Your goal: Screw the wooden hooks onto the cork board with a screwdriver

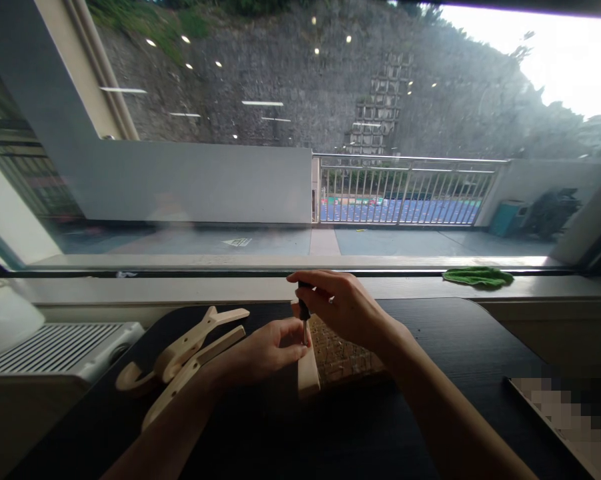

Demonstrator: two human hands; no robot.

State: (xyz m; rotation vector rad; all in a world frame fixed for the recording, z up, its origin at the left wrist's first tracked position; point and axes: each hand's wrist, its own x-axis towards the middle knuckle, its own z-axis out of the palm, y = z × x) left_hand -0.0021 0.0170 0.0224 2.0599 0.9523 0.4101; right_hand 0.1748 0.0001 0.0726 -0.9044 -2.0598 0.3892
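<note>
My right hand (347,307) grips the black handle of a screwdriver (305,308), which stands upright with its metal shaft pointing down. Below it is a pale wooden bar (308,377) along the left edge of a brown woven panel (343,353), lying on the black table. Around the lower end of the shaft, the fingers of my left hand (275,347) are closed; whatever is between the fingertips is too small to make out. Curved wooden pieces (180,357) with holes lie left of my left hand, partly behind my left forearm.
The black table (445,380) reaches up to a window sill (190,290), where a green cloth (477,277) lies at the right. A white slatted unit (65,347) stands by the table's left side. At the lower right is a flat, partly pixelated object (555,420).
</note>
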